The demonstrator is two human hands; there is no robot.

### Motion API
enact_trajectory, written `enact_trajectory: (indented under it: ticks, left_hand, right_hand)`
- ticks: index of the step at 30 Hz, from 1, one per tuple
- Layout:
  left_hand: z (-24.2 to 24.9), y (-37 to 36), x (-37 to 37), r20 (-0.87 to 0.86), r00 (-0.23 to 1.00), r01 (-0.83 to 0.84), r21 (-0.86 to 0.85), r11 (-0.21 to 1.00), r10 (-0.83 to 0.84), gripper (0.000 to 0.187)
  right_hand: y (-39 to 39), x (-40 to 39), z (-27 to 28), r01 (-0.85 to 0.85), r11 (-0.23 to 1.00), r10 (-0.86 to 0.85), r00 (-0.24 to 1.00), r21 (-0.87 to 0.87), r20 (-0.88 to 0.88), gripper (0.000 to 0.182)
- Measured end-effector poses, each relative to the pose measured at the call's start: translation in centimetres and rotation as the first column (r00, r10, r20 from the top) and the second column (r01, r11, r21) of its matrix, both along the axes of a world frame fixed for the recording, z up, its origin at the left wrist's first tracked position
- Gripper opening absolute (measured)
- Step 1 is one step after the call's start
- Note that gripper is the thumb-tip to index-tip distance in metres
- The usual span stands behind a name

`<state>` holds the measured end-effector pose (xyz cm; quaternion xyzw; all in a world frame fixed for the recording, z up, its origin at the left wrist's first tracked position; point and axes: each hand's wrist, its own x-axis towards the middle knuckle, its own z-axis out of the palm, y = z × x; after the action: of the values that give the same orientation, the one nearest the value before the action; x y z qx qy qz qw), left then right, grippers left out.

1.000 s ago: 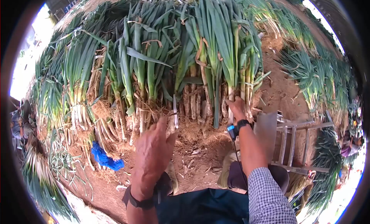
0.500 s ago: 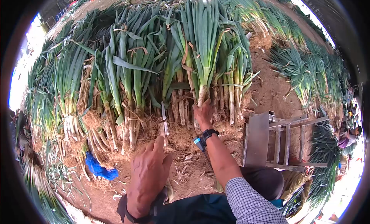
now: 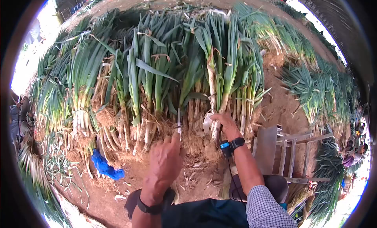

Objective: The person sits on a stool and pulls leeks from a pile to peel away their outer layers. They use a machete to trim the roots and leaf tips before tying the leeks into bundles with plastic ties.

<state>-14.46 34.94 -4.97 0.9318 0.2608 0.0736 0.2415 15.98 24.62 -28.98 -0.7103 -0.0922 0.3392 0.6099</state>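
Note:
My right hand (image 3: pixel 227 124) is closed around the lower stalk of a leek (image 3: pixel 226 100), which stands upright with its green leaves fanned out. A pale peeled-looking flap (image 3: pixel 207 122) hangs beside the fingers, next to another brownish stalk (image 3: pixel 212 86). My left hand (image 3: pixel 165 159) has curled fingers and shows its back. Just past its fingertips a narrow knife (image 3: pixel 179 120) points up and away. The handle's lower end is hidden behind the fingers, which appear to grip it. Dense leeks (image 3: pixel 147 86) lean in a row ahead, roots down.
A metal frame stool (image 3: pixel 290 153) lies at the right on the soil. More leek heaps (image 3: pixel 310 86) lie to the right, and a blue bag (image 3: pixel 104 167) rests at the lower left. Root trimmings (image 3: pixel 192 175) litter the ground between my arms.
The view has shifted, so the row appears farther right. My right hand has moved right and slightly down with the leek, and the pale flap now shows. My left fingers are more curled.

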Motion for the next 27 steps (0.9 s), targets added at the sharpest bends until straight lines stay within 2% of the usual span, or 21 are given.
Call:
enact_trajectory:
  ticks: [2, 3, 5, 7, 9, 11, 12, 13, 15, 16, 19, 20, 23, 25, 26, 27]
  left_hand:
    - [0.7, -0.2, -0.5, 0.009, 1.0, 0.025, 0.016, 1.0, -0.026, 0.045]
    - [1.0, -0.3, -0.9, 0.003, 1.0, 0.008, -0.014, 1.0, -0.008, 0.045]
    - [1.8, -0.5, -1.1, -0.012, 1.0, -0.008, -0.076, 0.997, 0.007, 0.046]
    - [1.5, -0.3, -1.3, -0.001, 1.0, -0.022, -0.096, 0.995, 0.022, 0.048]
    - [1.4, 0.0, -1.4, -0.014, 0.999, -0.035, -0.101, 0.994, 0.034, 0.049]
    - [1.4, 0.1, -1.4, -0.048, 0.998, -0.05, -0.099, 0.994, 0.045, 0.051]
    - [1.5, 0.3, -1.2, -0.072, 0.997, -0.048, -0.107, 0.993, 0.04, 0.051]
    - [1.6, 0.5, -1.1, -0.097, 0.995, -0.046, -0.114, 0.992, 0.035, 0.052]
    - [1.4, 1.2, -0.8, -0.118, 0.993, -0.042, -0.114, 0.993, 0.029, 0.052]
    - [1.1, 1.4, -0.7, -0.118, 0.993, -0.038, -0.113, 0.993, 0.025, 0.052]
    - [0.5, 2.0, -0.3, -0.163, 0.987, -0.032, -0.128, 0.991, 0.011, 0.051]
    - [0.5, 2.4, 0.1, -0.175, 0.984, -0.032, -0.13, 0.991, 0.008, 0.051]
    - [0.2, 3.2, 1.0, -0.192, 0.981, -0.038, -0.156, 0.987, 0.008, 0.052]
    - [-0.1, 3.6, 1.5, -0.201, 0.979, -0.038, -0.148, 0.988, 0.008, 0.052]
    - [-0.3, 3.8, 1.8, -0.206, 0.979, -0.034, -0.14, 0.99, 0.005, 0.053]
    - [-0.2, 4.0, 2.2, -0.225, 0.974, -0.028, -0.14, 0.99, -0.005, 0.053]
  right_hand:
    - [1.3, -2.3, 6.6, -0.091, 0.994, 0.089, 0.995, 0.052, 0.046, 0.024]
    - [2.1, -4.0, 10.4, -0.154, 0.969, 0.146, 0.988, 0.193, 0.053, 0.021]
    - [5.1, -6.3, 13.0, -0.158, 0.939, 0.146, 0.987, 0.305, 0.064, 0.021]
    - [8.4, -6.9, 12.5, -0.238, 0.97, 0.221, 0.945, 0.047, 0.24, 0.027]
    - [11.9, -8.9, 13.9, -0.272, 0.939, 0.329, 0.889, -0.21, 0.319, 0.043]
    - [15.5, -10.4, 11.6, -0.161, 0.878, 0.332, 0.883, -0.45, 0.333, 0.068]
    - [16.9, -10.8, 8.8, -0.024, 0.804, 0.392, 0.773, -0.595, 0.499, 0.087]
    - [17.1, -11.0, 4.6, 0.032, 0.8, 0.467, 0.596, -0.6, 0.654, 0.092]
    - [16.8, -12.1, 3.1, 0.035, 0.729, 0.627, 0.365, -0.683, 0.688, 0.092]
    - [17.0, -12.9, 1.7, 0.037, 0.779, 0.568, 0.381, -0.626, 0.729, 0.084]
    - [16.2, -12.8, 1.4, -0.189, 0.773, 0.602, 0.522, -0.606, 0.605, 0.077]
    - [16.1, -12.1, 0.2, -0.2, 0.874, 0.471, 0.571, -0.443, 0.672, 0.062]
    - [14.4, -8.5, -2.3, -0.276, 0.936, 0.35, 0.646, -0.219, 0.679, 0.047]
    - [13.2, -5.5, -0.9, -0.068, 0.958, 0.208, 0.832, -0.277, 0.514, 0.039]
    - [13.3, -3.6, -2.7, 0.136, 0.968, 0.093, 0.583, -0.21, 0.807, 0.049]
    - [13.8, -2.1, -2.0, 0.149, 0.956, 0.116, 0.605, -0.255, 0.788, 0.051]
